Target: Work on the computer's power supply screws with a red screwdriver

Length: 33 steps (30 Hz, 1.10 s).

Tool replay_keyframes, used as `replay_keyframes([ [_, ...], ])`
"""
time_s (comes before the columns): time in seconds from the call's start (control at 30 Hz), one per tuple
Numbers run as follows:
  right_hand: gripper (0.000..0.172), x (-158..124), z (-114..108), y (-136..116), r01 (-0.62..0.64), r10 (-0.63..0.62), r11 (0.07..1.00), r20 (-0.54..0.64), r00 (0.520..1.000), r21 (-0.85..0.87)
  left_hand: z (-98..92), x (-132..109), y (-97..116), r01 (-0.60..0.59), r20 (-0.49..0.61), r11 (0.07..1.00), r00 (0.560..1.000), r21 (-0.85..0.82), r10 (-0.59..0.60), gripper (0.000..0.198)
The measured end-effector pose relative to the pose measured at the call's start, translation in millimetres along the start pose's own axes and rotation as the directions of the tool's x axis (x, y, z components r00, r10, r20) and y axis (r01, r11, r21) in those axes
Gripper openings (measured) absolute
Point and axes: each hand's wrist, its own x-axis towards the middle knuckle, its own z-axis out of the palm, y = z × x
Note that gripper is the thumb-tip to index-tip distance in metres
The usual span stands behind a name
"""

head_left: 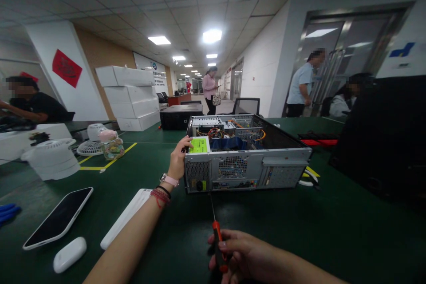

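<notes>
"Right hand [240,248]?"
"Curled, pinching a slim red-and-black-handled screwdriver [217,240], its tip near the lower edge of an open grey metal computer case [257,171] on the dark-green table [293,226]."
"Left hand [179,158]?"
"Fingers bent, touching the case's near left corner; can't tell how tightly."

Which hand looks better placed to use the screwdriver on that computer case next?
Probably the right hand: it grips the screwdriver, which points toward the computer case. The left hand is at the case's upper corner, perhaps steadying it.

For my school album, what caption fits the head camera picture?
Left hand on the open computer case, right hand holding a screwdriver.
</notes>
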Motion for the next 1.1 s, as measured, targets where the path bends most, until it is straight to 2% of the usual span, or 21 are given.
replay_keyframes([
  [0.3,0.045,2.1,5.0,2.7,-0.008,0.002,0.999,-0.18,0.984,-0.031,-0.7,-0.8,-0.4,0.002,0.004,1.0,1.0,-0.006,-0.002,0.04],
  [0.6,0.055,4.2,4.6,6.3,0.011,-0.01,1.0,-0.22,0.976,0.002,0.1,0.0,2.7,0.019,0.001,1.0,1.0,-0.017,-0.019,0.038],
  [0.8,0.048,4.8,5.8,8.5,0.052,-0.047,0.999,-0.212,0.976,0.017,-0.9,-1.5,-2.8,0.012,0.006,1.0,1.0,-0.01,-0.011,0.042],
  [1.1,0.049,8.4,4.0,9.0,0.071,-0.064,0.997,-0.169,0.983,0.035,-0.6,-2.2,-9.1,0.016,0.002,0.999,1.0,-0.05,-0.016,0.039],
])
